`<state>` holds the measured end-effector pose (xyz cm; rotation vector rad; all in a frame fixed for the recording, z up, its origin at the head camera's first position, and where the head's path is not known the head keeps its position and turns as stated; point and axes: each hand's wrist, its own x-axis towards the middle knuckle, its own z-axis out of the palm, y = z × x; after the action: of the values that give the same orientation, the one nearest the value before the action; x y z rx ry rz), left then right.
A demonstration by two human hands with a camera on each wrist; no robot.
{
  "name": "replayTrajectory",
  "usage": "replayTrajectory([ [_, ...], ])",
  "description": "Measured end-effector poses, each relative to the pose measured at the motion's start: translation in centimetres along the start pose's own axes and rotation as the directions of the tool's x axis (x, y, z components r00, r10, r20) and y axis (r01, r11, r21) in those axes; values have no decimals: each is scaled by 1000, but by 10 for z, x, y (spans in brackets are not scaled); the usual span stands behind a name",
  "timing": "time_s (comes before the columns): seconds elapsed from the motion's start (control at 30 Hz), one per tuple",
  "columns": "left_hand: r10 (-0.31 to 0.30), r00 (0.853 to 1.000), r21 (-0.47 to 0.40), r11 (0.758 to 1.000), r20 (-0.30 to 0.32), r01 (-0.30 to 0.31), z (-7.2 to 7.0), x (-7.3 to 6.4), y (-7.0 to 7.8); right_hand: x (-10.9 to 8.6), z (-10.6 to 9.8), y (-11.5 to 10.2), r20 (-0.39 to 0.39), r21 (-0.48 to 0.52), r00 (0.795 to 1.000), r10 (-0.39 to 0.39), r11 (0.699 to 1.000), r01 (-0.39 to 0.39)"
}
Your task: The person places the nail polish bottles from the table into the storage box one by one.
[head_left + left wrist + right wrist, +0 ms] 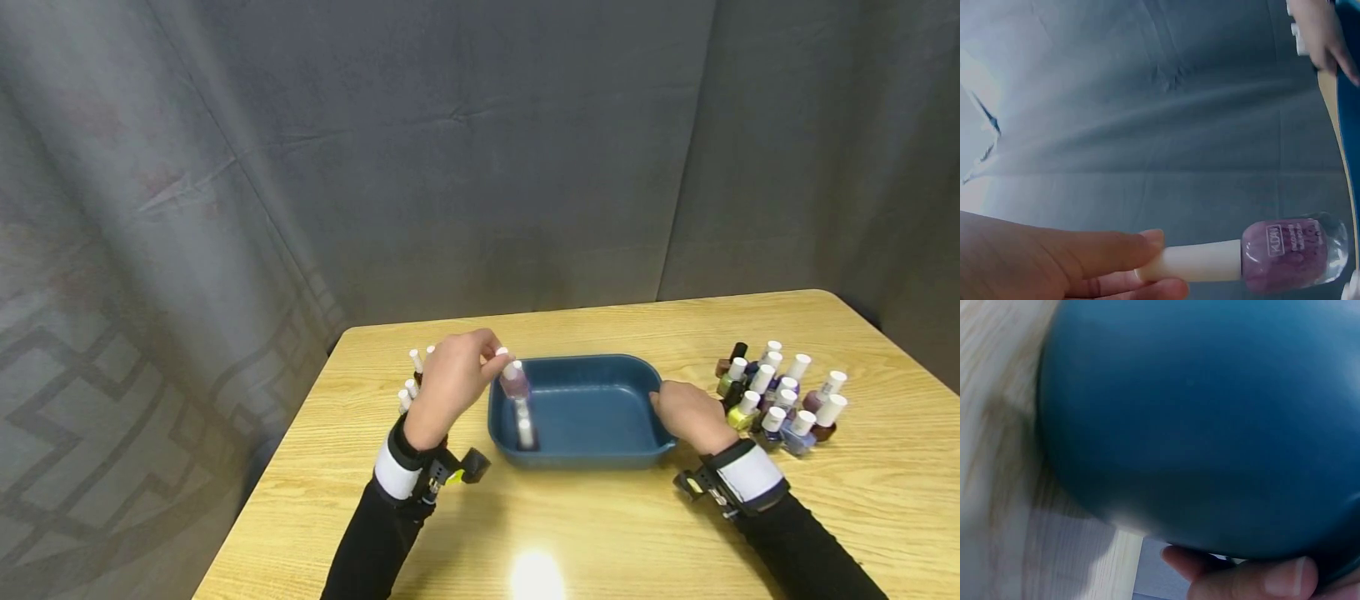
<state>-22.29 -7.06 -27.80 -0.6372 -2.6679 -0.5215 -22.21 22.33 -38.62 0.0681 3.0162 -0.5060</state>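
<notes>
Here — purple bottle [1285,257] in my left hand [453,372].
I pinch its cap [1204,262] at the left end of the tray [592,417] — my right hand [693,415] grips the other end.

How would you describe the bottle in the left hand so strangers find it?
On the wooden table sits a blue tray. At its left end, the left hand pinches a purple bottle by its white cap. Unlike the bottles clustered right of the tray, this one is held.
</notes>
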Motion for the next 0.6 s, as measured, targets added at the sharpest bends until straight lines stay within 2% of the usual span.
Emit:
replayTrajectory([
  [0.13,58,998,-60,997,11,-57,11,-3,15,0,0,0,-4,-4,1000,-3,1000,3],
  [0.3,58,992,-88,995,109,-48,29,-7,25,0,1,0,-5,0,1000,-7,1000,7],
  [0.43,57,982,-62,997,179,-47,45,-9,28,0,1,0,-5,-2,1000,-10,1000,10],
  [0.6,52,975,13,998,214,-56,59,-13,31,1,1,0,-2,-2,1000,-2,1000,2],
])
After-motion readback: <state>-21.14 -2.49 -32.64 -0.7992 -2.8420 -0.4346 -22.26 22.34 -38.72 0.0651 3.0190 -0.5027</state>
